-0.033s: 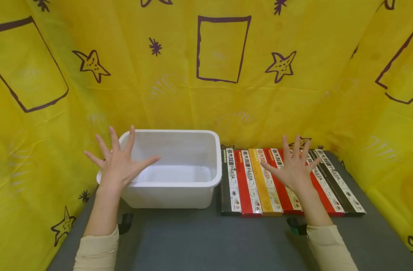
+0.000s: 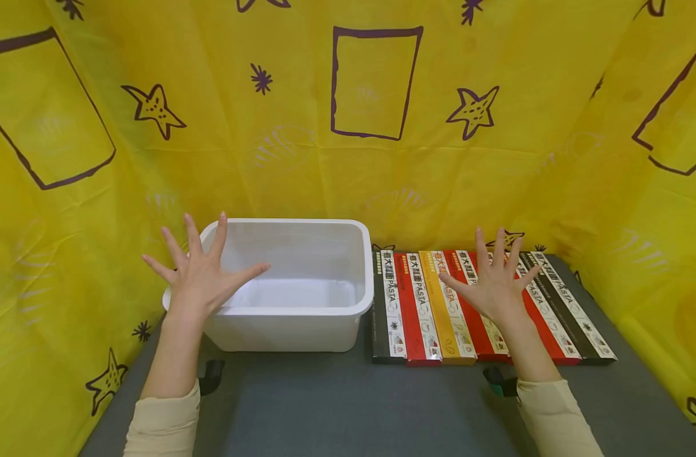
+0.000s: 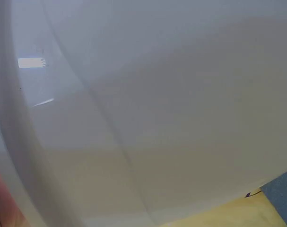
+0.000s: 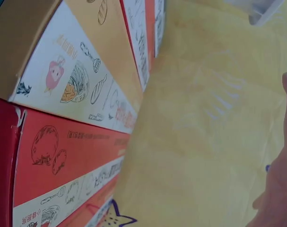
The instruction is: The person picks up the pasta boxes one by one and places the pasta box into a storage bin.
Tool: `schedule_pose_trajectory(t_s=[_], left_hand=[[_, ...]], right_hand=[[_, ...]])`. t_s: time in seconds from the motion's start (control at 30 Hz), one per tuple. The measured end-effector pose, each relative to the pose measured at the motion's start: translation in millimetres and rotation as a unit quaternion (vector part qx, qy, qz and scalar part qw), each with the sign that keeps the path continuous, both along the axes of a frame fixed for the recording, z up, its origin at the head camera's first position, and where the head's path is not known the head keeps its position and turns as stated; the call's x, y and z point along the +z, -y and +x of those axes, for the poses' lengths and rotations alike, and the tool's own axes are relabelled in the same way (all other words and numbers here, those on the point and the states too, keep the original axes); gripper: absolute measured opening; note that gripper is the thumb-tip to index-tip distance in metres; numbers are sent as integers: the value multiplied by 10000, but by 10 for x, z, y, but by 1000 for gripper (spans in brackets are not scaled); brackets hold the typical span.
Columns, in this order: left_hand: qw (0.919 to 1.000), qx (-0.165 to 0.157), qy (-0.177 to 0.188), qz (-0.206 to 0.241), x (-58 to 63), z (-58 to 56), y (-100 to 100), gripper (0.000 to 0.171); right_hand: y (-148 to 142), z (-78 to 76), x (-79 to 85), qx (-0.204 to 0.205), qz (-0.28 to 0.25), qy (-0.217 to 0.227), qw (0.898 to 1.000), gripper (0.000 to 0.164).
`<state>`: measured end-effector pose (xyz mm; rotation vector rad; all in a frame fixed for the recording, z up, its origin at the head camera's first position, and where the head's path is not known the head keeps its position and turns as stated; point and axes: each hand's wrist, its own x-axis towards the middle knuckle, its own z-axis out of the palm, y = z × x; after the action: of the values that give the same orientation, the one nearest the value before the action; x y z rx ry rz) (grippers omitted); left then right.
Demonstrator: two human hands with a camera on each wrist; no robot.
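My left hand (image 2: 202, 279) and right hand (image 2: 499, 293) spread wide near the smooth white tub (image 2: 285, 331), centre-left, and flat cardboard boxes (image 2: 439, 308), lower right. Everything looks unchanged from before.

Right hand (image 2: 496, 292): appearing to be drifting, by the barest trace, toward the white tub (image 2: 302, 311); too faint to be sure.
Right fingertips (image 2: 500, 233): seeming to be edging leftward across the pasta boxes (image 2: 452, 308) in the head view, the spread looking the same.
Elsewhere on the bench (image 2: 348, 406): nothing visibly changing.
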<state>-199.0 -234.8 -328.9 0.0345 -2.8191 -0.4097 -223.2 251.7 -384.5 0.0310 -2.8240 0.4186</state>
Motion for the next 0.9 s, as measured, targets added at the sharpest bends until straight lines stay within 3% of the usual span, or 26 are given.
schedule_pose_trajectory(t_s=[0.3, 0.6, 0.77, 0.9], left_hand=[[10000, -22, 13, -3, -9, 12, 19, 109], [9994, -142, 126, 300, 21, -29, 145, 112], [9947, -276, 57, 992, 61, -70, 249, 109], [9823, -460, -316, 1790, 80, -77, 334, 95]], right_hand=[[21, 47, -12, 104, -87, 110, 9998, 113], [-41, 73, -29, 154, -294, -98, 9994, 114], [-131, 69, -38, 220, -752, -361, 9963, 113], [-263, 67, -70, 269, -1265, -567, 9900, 110]])
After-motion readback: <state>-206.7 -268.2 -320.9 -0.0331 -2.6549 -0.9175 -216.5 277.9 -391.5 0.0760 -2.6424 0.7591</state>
